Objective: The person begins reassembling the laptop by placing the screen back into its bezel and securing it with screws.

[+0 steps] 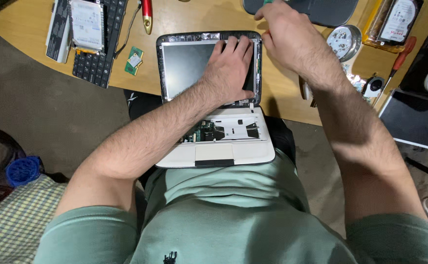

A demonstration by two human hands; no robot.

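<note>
Two hands work on a small white laptop (214,146) lying opened half on the lap, half on the bench (28,19). Keyboard (101,44) already removed, bezel off; screen panel remains. Left hand (228,68) presses flat, open, on the panel; right hand (292,34) closes around a green-handled tool (268,2).

One camera only, sitting on the person's head, is looking almost straight down over the green shirt (224,210) and lap, close in. It is facing forward across the opened small laptop (214,98) toward the wooden desk (28,24), whose far side is running out of frame.
</note>
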